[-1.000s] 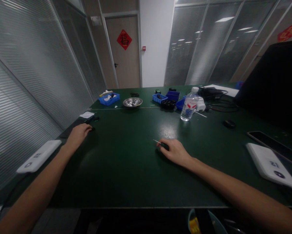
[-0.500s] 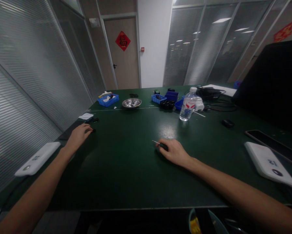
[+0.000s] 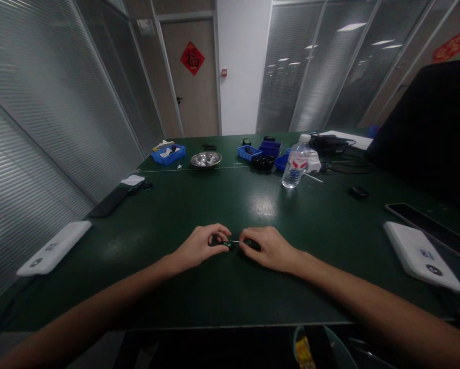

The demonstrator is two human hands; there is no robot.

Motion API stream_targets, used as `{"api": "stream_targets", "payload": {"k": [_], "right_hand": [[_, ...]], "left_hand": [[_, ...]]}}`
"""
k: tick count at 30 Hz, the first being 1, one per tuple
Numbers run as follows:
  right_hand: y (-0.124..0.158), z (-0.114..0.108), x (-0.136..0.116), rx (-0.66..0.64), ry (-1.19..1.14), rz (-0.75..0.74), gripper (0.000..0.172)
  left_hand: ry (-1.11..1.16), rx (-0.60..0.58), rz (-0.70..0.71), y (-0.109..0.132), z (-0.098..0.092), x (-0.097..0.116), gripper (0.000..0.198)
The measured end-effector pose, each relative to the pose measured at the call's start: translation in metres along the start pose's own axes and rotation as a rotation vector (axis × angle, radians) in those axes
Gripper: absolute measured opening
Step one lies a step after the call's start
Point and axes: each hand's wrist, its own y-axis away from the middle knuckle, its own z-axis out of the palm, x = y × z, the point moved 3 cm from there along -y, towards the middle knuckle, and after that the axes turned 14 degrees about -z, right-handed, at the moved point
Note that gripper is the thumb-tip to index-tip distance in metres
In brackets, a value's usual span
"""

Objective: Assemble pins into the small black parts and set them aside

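In the head view, my left hand (image 3: 201,247) pinches a small dark part with a green patch (image 3: 227,245) between thumb and fingers, low over the middle of the green table (image 3: 168,292). My right hand (image 3: 270,247) is closed around the dark handle of a screwdriver (image 3: 252,244). Its thin metal shaft points left and reaches the small part; whether the tip touches it or lies just in front, I cannot tell. The two hands are close together, side by side.
A water bottle (image 3: 294,163) stands beyond my right hand. Farther back are a metal dish (image 3: 206,160) and blue trays (image 3: 169,155) with small parts. White power banks (image 3: 55,248) lie at left and right. A phone (image 3: 432,228), a mouse (image 3: 358,192) and a black monitor (image 3: 425,128) are at right.
My left hand has moved from the table's left side to the middle, bringing the small dark part to the screwdriver. My right hand has stayed nearly in place, still holding the screwdriver.
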Motion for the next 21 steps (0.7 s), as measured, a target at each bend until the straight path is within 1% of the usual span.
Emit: {"api": "stream_targets", "payload": {"k": [2, 4, 8, 13, 18, 21], "right_hand": [[0.0001, 0.0004, -0.0001, -0.014, 0.007, -0.010, 0.015], [-0.0003, -0.0002, 0.0006, -0.026, 0.017, -0.014, 0.014], [-0.0022, -0.0023, 0.0010, -0.048, 0.032, -0.013, 0.013], [-0.0042, -0.0039, -0.0010, -0.083, 0.040, 0.007, 0.012], [-0.0028, -0.0027, -0.0015, -0.084, 0.032, 0.012, 0.013], [-0.0018, -0.0004, 0.0000, -0.063, 0.017, 0.016, 0.014]], "left_hand": [[-0.008, 0.027, 0.003, 0.0009, 0.0022, -0.0003, 0.033], [-0.033, 0.041, 0.008, 0.0020, 0.0002, -0.0024, 0.032], [-0.092, 0.034, 0.033, 0.0037, -0.0027, -0.0028, 0.030], [-0.123, 0.039, 0.067, 0.0049, -0.0014, -0.0018, 0.025], [-0.137, 0.030, 0.105, 0.0058, -0.0015, -0.0002, 0.020], [-0.136, 0.025, 0.117, 0.0069, -0.0019, 0.0009, 0.019]]}}
